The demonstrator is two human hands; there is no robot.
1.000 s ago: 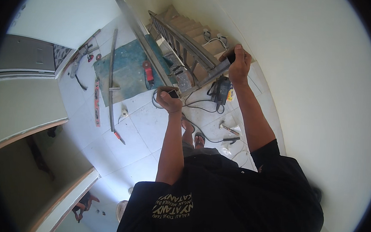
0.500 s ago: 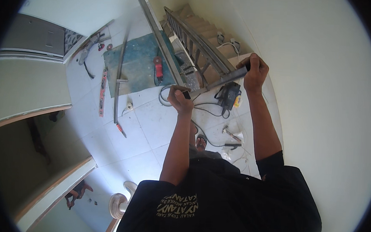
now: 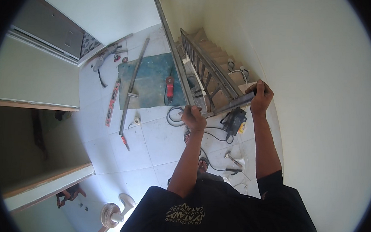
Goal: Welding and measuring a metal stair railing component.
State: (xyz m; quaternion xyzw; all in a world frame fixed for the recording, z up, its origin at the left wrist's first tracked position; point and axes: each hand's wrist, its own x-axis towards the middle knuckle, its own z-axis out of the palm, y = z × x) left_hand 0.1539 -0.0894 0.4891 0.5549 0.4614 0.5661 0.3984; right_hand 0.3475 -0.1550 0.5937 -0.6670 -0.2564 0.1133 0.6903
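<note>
The grey metal frame [image 3: 175, 53] slants above the tiled floor [image 3: 145, 149] beside the stairs [image 3: 217, 55]. The left hand [image 3: 193, 117] is clamped on its near corner, the right hand [image 3: 261, 100] on the crossbar's outer end. A yellow packet [image 3: 242, 128] has print too small to read; pale lettering [image 3: 184, 214] marks the black shirt [image 3: 238, 217].

You've got a dull grey metal frame [image 3: 225, 80] gripped by one end. Its long rail [image 3: 176, 58] runs up and away from your left hand [image 3: 194, 118], the crossbar [image 3: 225, 108] spans over to your right hand [image 3: 261, 99], and a barred section [image 3: 210, 63] slants off forward-left of that right hand.
</note>
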